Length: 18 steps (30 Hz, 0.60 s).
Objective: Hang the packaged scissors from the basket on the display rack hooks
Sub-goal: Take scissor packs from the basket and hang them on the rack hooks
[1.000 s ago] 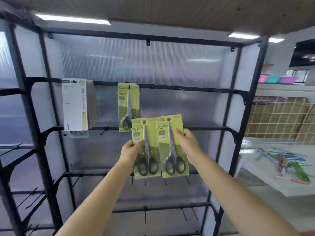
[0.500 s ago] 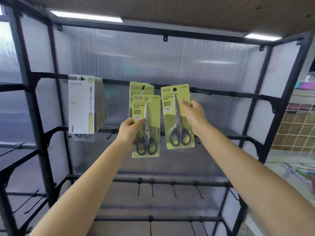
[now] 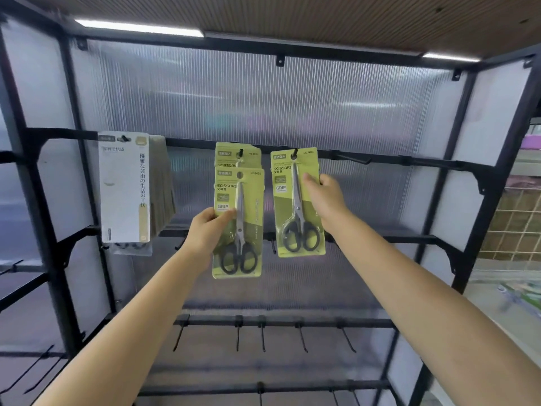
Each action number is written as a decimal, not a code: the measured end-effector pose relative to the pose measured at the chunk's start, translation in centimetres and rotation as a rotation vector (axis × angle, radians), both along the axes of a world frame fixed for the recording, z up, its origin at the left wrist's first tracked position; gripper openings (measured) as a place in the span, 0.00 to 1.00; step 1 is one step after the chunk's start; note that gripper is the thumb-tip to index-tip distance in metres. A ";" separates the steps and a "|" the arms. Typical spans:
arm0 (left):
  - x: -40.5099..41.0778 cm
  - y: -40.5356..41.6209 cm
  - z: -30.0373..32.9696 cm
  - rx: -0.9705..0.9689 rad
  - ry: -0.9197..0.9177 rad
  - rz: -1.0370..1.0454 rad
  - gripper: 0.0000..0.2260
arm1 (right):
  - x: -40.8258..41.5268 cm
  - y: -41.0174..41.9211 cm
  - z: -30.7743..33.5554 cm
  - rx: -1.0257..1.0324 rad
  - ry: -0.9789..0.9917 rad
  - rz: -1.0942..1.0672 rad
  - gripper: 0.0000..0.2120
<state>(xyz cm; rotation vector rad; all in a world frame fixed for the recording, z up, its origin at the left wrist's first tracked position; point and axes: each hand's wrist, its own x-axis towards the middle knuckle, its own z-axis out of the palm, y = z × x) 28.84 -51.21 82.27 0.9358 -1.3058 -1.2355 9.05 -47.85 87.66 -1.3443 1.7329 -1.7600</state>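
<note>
Both packs moved up since 0.5 s ago. Right hand [image 3: 323,197] pinches pack 2 [image 3: 298,202], its hole at a top-rail hook [image 3: 294,152]. Left hand [image 3: 206,230] pinches pack 1 [image 3: 238,222], overlapping the hung pack [image 3: 237,155] on the rack [image 3: 439,164].

green scissors pack [image 3: 298,200] — "SCISSORS", "GRIP", second pack [image 3: 238,224] — same

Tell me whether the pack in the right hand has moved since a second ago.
Yes. The right-hand pack has risen from below the hung green pack to the top rail, its hole at a hook.
</note>
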 end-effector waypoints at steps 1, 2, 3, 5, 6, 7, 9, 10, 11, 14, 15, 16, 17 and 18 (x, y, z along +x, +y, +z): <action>0.0 -0.2 0.0 0.000 -0.003 -0.002 0.04 | -0.1 -0.5 0.0 0.002 0.007 -0.007 0.17; -0.1 -0.3 -0.1 0.000 -0.002 -0.004 0.04 | -0.2 -1.0 0.1 0.008 0.019 -0.014 0.16; -0.1 -0.5 -0.1 -0.002 0.001 -0.006 0.04 | -0.2 -1.5 0.1 0.016 0.032 -0.023 0.14; -0.2 -0.6 -0.1 -0.010 0.003 -0.015 0.04 | -0.5 -2.7 0.0 0.022 0.058 -0.040 0.13; -0.2 -0.7 -0.2 -0.017 0.001 -0.021 0.04 | -0.7 -3.4 -0.1 0.029 0.079 -0.050 0.13; -0.3 -0.7 -0.3 -0.024 0.001 -0.025 0.05 | -1.0 -4.0 -0.1 0.040 0.107 -0.066 0.13; -0.2 -0.8 -0.3 -0.034 0.008 -0.039 0.05 | -1.4 -5.3 0.0 0.060 0.148 -0.098 0.12; -0.2 -0.9 -0.3 -0.033 0.013 -0.047 0.04 | -1.5 -5.9 0.0 0.062 0.144 -0.107 0.12; -0.1 -1.0 -0.3 -0.027 0.017 -0.055 0.04 | -1.6 -6.5 0.1 0.056 0.130 -0.110 0.11; 0.2 -1.5 -0.3 -0.006 0.017 -0.069 0.04 | -1.9 -8.2 0.2 0.064 0.113 -0.113 0.13; 0.3 -1.7 -0.3 -0.003 0.012 -0.070 0.05 | -2.0 -8.9 0.1 0.072 0.111 -0.116 0.12; 0.4 -1.9 -0.3 -0.004 0.006 -0.068 0.05 | -2.2 -9.6 0.2 0.078 0.107 -0.119 0.13; 0.5 -2.0 -0.3 -0.006 0.000 -0.066 0.05 | -2.3 -10.2 0.2 0.087 0.103 -0.128 0.15; 0.5 -2.0 -0.3 -0.010 -0.009 -0.068 0.05 | -2.4 -10.8 0.2 0.103 0.100 -0.140 0.17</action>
